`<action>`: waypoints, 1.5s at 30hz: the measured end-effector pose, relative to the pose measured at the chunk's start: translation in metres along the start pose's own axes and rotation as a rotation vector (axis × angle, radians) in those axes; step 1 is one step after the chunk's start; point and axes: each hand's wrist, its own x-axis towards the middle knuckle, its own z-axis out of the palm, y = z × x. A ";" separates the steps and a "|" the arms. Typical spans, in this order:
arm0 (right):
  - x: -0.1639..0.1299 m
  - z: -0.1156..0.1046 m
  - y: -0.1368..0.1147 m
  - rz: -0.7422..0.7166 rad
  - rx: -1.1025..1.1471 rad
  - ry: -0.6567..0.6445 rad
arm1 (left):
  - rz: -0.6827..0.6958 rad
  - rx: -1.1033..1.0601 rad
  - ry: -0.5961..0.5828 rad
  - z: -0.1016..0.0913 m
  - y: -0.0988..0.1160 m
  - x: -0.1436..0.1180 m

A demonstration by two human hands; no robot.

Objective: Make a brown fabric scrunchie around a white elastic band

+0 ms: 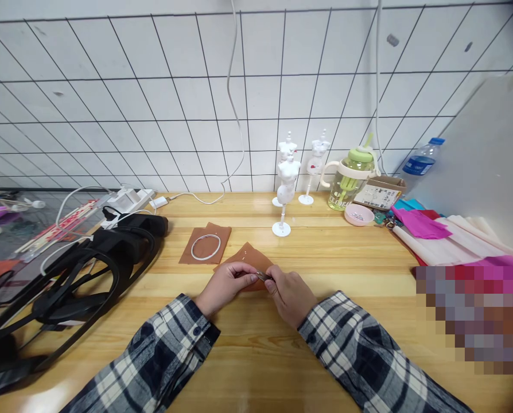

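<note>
My right hand [291, 292] is closed around a small metal tool [263, 276], which looks like small pliers; most of it is hidden by the fingers. At the tool's tip, my left hand [234, 281] pinches with thumb and forefinger something too small to make out. Both hands are over a brown sheet [248, 254], on which a few tiny pale pieces lie. To the left, a white ring [192, 248] rests on another brown sheet [222, 236].
Behind my hands stand white mannequin stands [281, 229], a pink dish [360, 217] of small parts, a green-lidded bottle [340, 189] and a cardboard box [379, 194]. Coloured fabrics [463, 238] lie at right. A black framed object [110, 258] and a power strip [129, 201] occupy the left.
</note>
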 end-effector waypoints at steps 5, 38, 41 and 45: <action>0.000 0.003 -0.001 0.007 0.012 0.000 | -0.014 -0.020 -0.015 0.000 0.001 0.000; 0.011 -0.023 0.034 0.154 0.022 0.152 | 0.012 0.000 0.064 0.004 0.010 -0.005; 0.011 -0.051 0.078 0.262 -0.223 0.230 | 0.099 0.061 0.140 0.003 0.010 -0.006; 0.000 -0.076 0.144 0.515 -0.415 0.203 | 0.328 0.291 0.333 -0.001 0.013 -0.011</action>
